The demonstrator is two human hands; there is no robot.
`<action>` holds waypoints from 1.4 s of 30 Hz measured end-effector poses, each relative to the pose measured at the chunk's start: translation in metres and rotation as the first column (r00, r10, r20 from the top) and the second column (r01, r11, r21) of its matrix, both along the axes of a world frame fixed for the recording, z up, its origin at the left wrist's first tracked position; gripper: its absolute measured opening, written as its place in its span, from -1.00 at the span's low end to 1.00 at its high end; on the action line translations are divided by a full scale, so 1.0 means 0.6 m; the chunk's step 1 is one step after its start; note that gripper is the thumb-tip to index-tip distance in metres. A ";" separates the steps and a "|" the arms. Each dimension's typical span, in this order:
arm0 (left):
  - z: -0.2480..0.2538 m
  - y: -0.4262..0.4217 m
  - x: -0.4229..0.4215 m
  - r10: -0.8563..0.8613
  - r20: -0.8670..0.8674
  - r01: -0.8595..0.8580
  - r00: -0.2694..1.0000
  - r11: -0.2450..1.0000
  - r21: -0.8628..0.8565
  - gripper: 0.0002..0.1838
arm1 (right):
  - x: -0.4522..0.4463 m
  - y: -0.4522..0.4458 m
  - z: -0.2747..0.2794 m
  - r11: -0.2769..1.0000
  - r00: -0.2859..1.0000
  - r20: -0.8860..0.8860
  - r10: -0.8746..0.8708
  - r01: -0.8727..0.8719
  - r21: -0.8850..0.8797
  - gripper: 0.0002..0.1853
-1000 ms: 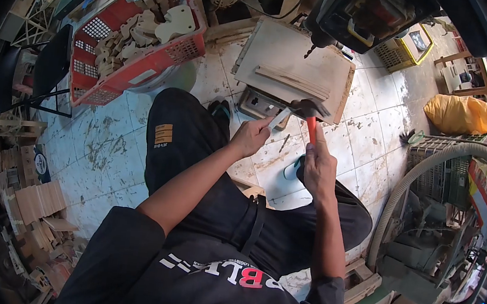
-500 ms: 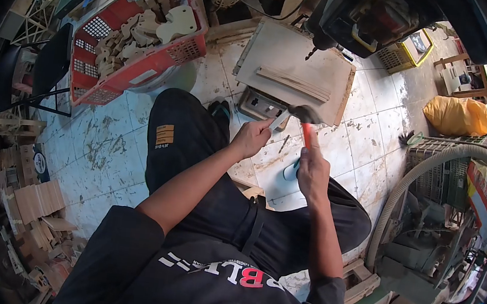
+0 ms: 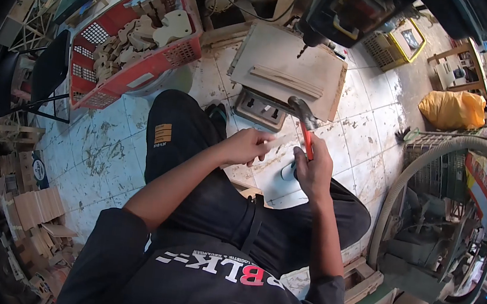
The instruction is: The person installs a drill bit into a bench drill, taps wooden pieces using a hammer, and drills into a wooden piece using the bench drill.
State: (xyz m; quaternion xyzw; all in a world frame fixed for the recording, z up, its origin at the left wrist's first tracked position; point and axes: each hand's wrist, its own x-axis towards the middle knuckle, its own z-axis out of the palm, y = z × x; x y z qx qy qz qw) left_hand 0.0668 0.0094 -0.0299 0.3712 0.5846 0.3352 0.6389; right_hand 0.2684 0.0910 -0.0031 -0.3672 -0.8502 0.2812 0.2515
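Note:
My left hand (image 3: 246,147) is closed around one end of a pale, thin strip (image 3: 280,141), which points to the right and is blurred, so its kind is unclear. My right hand (image 3: 314,170) grips the orange handle of a hammer (image 3: 305,136). The hammer's dark metal head (image 3: 301,108) is up and away from me, with a small gap between it and the strip. Beyond both hands, a grey slotted metal base (image 3: 261,110) stands on the tiled floor.
A drill press with a bit (image 3: 303,50) hangs over a board (image 3: 284,49) carrying wooden strips (image 3: 286,80). On the left is a red crate (image 3: 139,76) of cut wooden shapes. To the right are a yellow sack (image 3: 453,110) and a ribbed hose (image 3: 396,192).
My left hand has come lower and nearer me, tilting the strip flatter. The hammer head has swung slightly left, and my right hand is a little lower. The view has shifted slightly.

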 end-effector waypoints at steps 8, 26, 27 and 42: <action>0.077 -0.054 -0.058 -0.133 0.785 0.306 0.605 0.949 -0.075 -0.47 | 0.032 -0.043 0.011 0.714 0.992 -0.124 0.035 -0.112 -0.691 -0.67; -0.023 -0.029 -0.007 0.445 0.151 -0.463 0.883 0.879 0.114 -0.75 | 0.005 -0.107 -0.033 0.591 0.907 -0.176 -0.382 0.094 -0.801 -0.82; -0.028 -0.027 -0.012 0.449 0.152 -0.467 0.880 0.877 0.111 -0.75 | 0.004 -0.106 -0.034 0.590 0.898 -0.191 -0.397 0.091 -0.802 -0.82; -0.111 0.033 -0.050 0.228 -0.248 -0.207 0.942 0.972 0.107 -0.69 | -0.052 -0.077 -0.020 0.969 0.986 0.131 -0.102 0.128 -0.213 -0.45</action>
